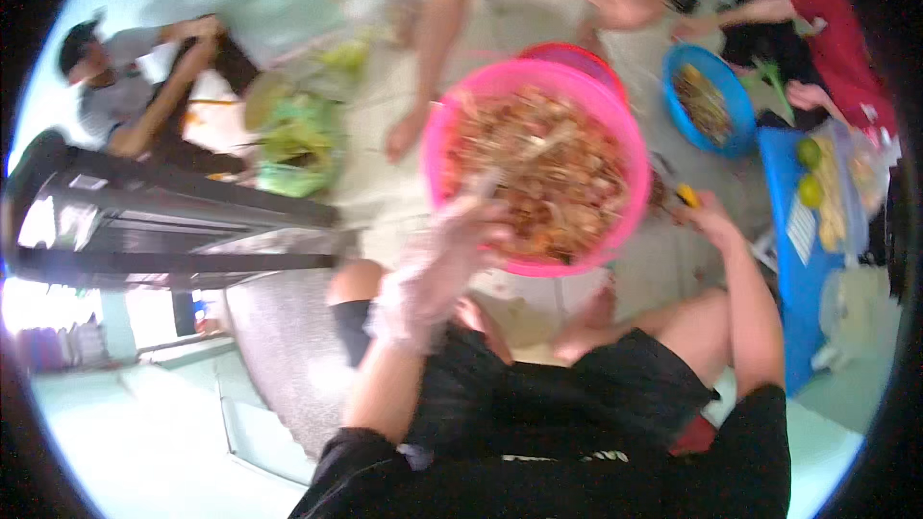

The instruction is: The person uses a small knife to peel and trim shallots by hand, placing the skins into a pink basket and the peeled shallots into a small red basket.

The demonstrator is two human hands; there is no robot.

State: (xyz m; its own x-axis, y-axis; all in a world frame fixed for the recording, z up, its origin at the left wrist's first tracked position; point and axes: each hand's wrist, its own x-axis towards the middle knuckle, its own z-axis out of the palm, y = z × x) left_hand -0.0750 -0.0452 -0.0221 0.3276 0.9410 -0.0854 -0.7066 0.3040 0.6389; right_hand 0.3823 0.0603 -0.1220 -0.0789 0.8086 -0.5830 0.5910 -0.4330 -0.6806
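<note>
A pink plastic basin (645, 166) stands on the floor before me, heaped with a brownish-orange mix of food pieces (548, 187). My left hand (451, 252) wears a clear plastic glove and hovers at the basin's near left rim, its fingers partly curled. Motion blur hides whether a pale strip near the fingertips is in its grasp. At the basin's right side, my bare right hand (710, 222) grips a yellow-handled tool (689, 195). Its grey metal part points up and left; the blur leaves its kind unclear.
Behind the basin sits a red basin (609, 72). A blue basin (743, 133) holds stalks. Limes (810, 191) lie on a blue surface (789, 303) at right. Green plastic bags (296, 176) with leaves and a dark rack (180, 194) are leftward. Several people sit around.
</note>
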